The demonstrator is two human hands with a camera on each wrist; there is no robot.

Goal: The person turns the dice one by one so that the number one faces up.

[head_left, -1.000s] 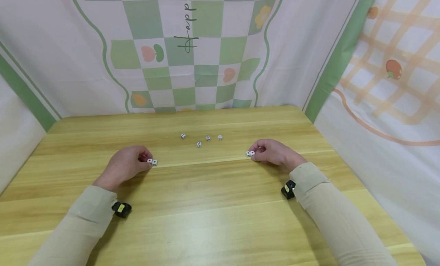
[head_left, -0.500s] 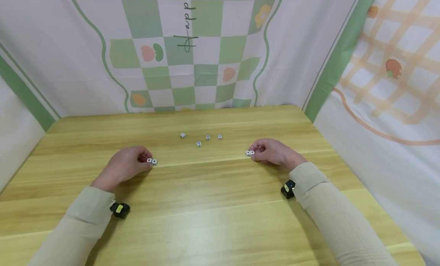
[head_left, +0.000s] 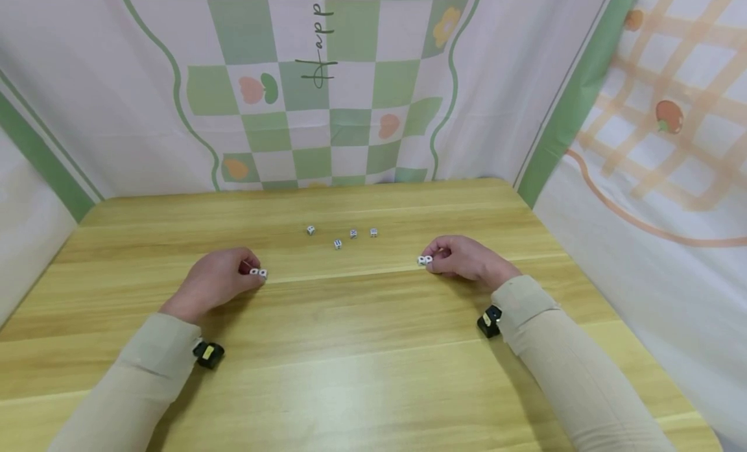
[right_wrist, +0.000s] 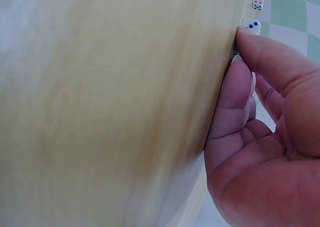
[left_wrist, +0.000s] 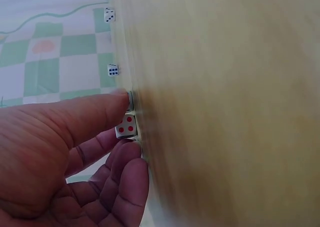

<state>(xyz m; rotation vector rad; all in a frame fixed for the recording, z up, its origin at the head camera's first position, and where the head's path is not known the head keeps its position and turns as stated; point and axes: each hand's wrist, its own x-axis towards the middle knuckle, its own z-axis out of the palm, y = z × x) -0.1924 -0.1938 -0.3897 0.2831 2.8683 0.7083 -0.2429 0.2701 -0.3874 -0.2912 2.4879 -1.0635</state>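
On the left of the table, my left hand (head_left: 218, 280) has its thumb and fingertips around a pair of small white dice (head_left: 259, 273) set side by side. The left wrist view shows the nearer die (left_wrist: 126, 126) with red dots between thumb and fingers, while the thumb tip mostly covers the other one. Across the table, my right hand (head_left: 461, 257) pinches at a second pair of white dice (head_left: 425, 261). In the right wrist view a blue-dotted die (right_wrist: 251, 26) peeks out past the thumb, and the one between the fingertips is hidden.
Several loose dice lie farther back between the hands, among them a die (head_left: 338, 244) nearest to me and another die (head_left: 310, 230) to its left. The wooden table (head_left: 350, 348) ends at a printed cloth (head_left: 350, 128) hanging behind it.
My left hand has shifted slightly right, its thumb sliding forward along the side of its two dice. The right hand and the loose dice stay where they were.
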